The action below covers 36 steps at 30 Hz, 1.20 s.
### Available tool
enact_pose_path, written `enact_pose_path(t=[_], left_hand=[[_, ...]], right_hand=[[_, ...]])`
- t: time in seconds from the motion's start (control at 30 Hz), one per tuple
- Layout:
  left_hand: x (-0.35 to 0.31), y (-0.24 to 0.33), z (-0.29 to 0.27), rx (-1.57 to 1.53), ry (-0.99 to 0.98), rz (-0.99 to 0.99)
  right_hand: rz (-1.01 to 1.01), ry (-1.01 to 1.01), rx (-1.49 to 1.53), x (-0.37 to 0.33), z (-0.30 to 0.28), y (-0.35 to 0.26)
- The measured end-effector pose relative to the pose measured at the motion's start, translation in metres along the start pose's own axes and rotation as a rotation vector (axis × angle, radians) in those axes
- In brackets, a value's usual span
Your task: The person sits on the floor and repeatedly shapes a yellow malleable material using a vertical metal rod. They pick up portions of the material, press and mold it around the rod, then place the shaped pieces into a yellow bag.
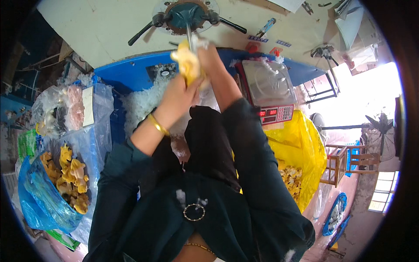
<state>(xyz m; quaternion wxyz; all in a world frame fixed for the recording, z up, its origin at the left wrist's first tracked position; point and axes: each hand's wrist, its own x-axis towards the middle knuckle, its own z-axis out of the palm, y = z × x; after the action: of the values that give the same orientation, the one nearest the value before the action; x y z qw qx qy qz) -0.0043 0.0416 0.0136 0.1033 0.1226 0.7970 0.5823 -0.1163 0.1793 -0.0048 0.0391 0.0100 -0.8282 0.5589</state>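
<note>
My left hand (180,92), with a gold bangle at the wrist, is closed around a small yellow plush toy (188,63) and holds it up beside a metal tube (189,37). The tube comes down from a round machine fitting (185,18) with black handles. My right hand (208,54) is close to the tube, right of the toy. White stuffing (200,42) shows at its fingers, which are blurred and partly hidden. Loose white stuffing (135,107) lies in the blue-edged trough (131,70) below.
At the right a scale (268,83) stands above a yellow bag (301,144) of yellow pieces. A blue bag (41,196) with yellow plush toys (72,174) lies at the left. On the panel are snips or a cutter (266,28) and a black-handled fitting (323,52).
</note>
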Motion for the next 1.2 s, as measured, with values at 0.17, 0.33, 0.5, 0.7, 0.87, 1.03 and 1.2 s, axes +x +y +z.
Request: enact_pose_path(t=[0.17, 0.33, 0.5, 0.7, 0.87, 1.03, 1.2], left_hand=[[0.014, 0.025, 0.0, -0.528, -0.023, -0.217], [-0.013, 0.016, -0.004, -0.704, -0.111, -0.358], [-0.015, 0.005, -0.029, -0.847, -0.238, -0.385], [0.047, -0.007, -0.041, -0.92, -0.207, -0.284], [0.01, -0.007, -0.053, -0.908, -0.334, -0.369], [0.025, -0.018, -0.058, -0.594, -0.195, -0.255], [0.043, -0.032, -0.062, -0.457, -0.271, -0.191]], right_hand=[[0.107, 0.099, 0.158, 0.026, 0.01, 0.001], [0.262, 0.073, 0.197, -0.033, 0.004, -0.013], [0.247, 0.095, 0.544, -0.059, 0.001, -0.019], [0.193, 0.192, 0.414, 0.009, 0.014, -0.015], [0.314, 0.122, 0.669, -0.059, 0.003, -0.033], [0.221, 0.215, 0.758, -0.058, 0.02, -0.021], [0.163, 0.293, 0.654, -0.051, 0.021, -0.015]])
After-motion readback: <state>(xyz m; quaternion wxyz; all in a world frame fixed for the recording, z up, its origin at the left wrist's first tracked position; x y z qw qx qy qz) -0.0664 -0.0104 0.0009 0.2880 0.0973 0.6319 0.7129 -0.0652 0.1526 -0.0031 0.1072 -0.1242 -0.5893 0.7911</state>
